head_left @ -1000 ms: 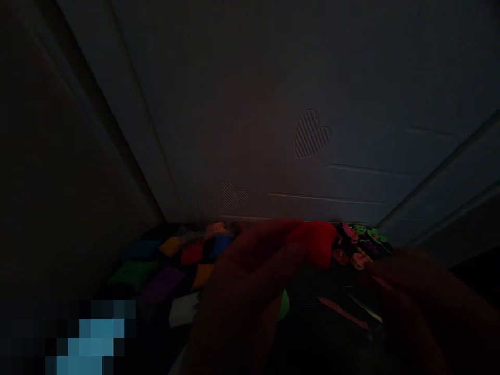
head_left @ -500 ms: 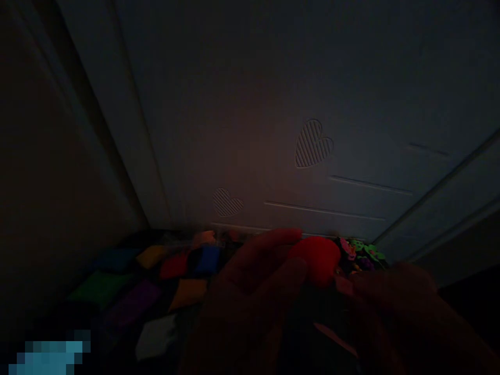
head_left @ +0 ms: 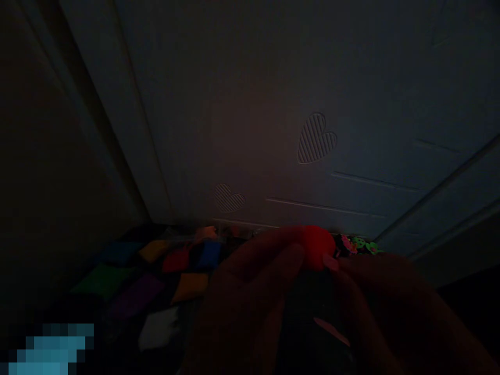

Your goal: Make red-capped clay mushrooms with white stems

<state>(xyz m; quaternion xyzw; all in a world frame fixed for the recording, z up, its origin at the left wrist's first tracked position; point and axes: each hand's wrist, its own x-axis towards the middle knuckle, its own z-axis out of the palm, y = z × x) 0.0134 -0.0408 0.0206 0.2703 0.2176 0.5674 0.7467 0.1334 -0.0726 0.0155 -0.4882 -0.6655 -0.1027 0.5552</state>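
Between the thumb and fingers of my left hand [head_left: 253,281] is a bright red rounded lump [head_left: 318,247], which looks like modelling clay. My right hand [head_left: 386,291] pinches a small pink piece [head_left: 330,262] by its end. This piece overlaps the lower right side of the red lump; the dim light hides whether they touch. On the dark surface below lies a slim pink tool [head_left: 331,331], pointed at its far end and partly covered by my right hand.
Several coloured packets lie at left, among them a green one [head_left: 103,279], a purple one [head_left: 137,294], an orange one [head_left: 190,287] and a white one [head_left: 158,329]. Small colourful flower-like pieces [head_left: 357,244] sit behind my right hand. A pale panel with heart reliefs [head_left: 316,139] rises behind.
The red lump and my left fingers have shifted slightly up. My right hand has moved left and up, bringing the pink piece over the lump's edge.
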